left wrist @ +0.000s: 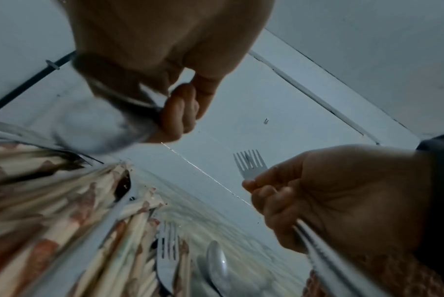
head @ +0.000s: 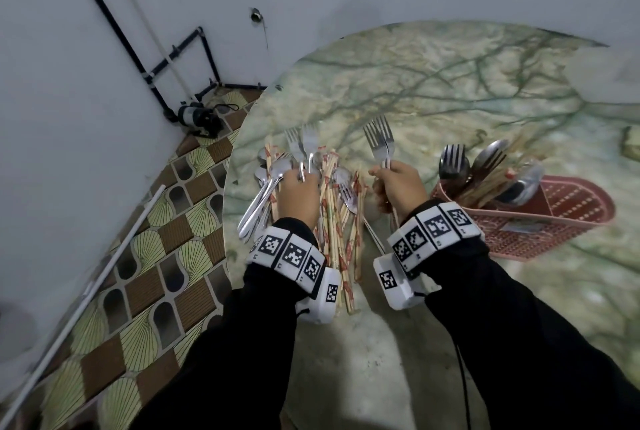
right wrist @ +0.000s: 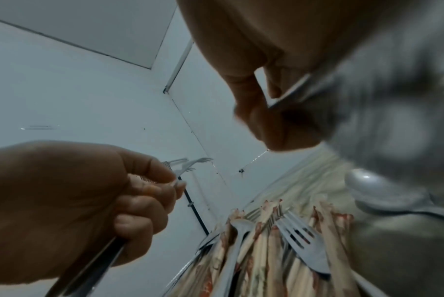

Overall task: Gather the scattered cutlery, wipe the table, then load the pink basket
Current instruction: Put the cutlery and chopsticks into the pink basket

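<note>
While the right hand [head: 398,183] is gripping 2 forks [head: 380,140] left of the pink basket [head: 554,218], the left hand [head: 298,197] is clutching forks & spoons over the chopstick pile [head: 337,221], farther left.

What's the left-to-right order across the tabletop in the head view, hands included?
Spoons and forks gripped in the left hand → pile of wrapped chopsticks → right hand holding two forks upright → pink basket, already holding forks, spoons and chopsticks.
</note>
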Action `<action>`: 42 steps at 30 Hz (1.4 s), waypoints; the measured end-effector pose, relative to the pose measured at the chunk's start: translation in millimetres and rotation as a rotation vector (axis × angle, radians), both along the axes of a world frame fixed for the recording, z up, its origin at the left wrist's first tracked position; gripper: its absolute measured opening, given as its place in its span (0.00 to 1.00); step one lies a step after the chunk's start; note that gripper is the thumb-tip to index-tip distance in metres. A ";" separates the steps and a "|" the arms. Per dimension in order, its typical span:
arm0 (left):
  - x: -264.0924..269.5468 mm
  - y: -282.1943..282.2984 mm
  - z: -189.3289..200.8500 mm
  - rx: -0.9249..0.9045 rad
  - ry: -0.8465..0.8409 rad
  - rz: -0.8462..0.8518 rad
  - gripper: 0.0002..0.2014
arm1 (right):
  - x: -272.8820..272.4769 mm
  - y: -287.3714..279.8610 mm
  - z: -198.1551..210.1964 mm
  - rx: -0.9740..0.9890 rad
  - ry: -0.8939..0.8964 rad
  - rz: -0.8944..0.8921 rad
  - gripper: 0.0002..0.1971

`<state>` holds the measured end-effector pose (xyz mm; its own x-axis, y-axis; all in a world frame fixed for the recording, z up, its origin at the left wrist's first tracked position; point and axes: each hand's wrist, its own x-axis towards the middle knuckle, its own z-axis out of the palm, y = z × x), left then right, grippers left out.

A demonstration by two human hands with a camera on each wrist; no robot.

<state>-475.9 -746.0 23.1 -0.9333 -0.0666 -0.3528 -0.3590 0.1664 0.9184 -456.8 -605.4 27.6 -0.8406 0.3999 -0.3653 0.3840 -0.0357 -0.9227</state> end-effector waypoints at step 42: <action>-31.3 -62.0 -29.5 -0.662 0.010 -0.050 0.08 | -28.6 -63.8 -42.8 0.741 -0.210 0.303 0.09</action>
<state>-507.3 -808.0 -6.5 -0.9440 -0.2229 -0.2433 -0.3281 0.7132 0.6195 -485.4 -669.2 -15.1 -0.8944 0.3659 -0.2572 0.4460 0.6864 -0.5744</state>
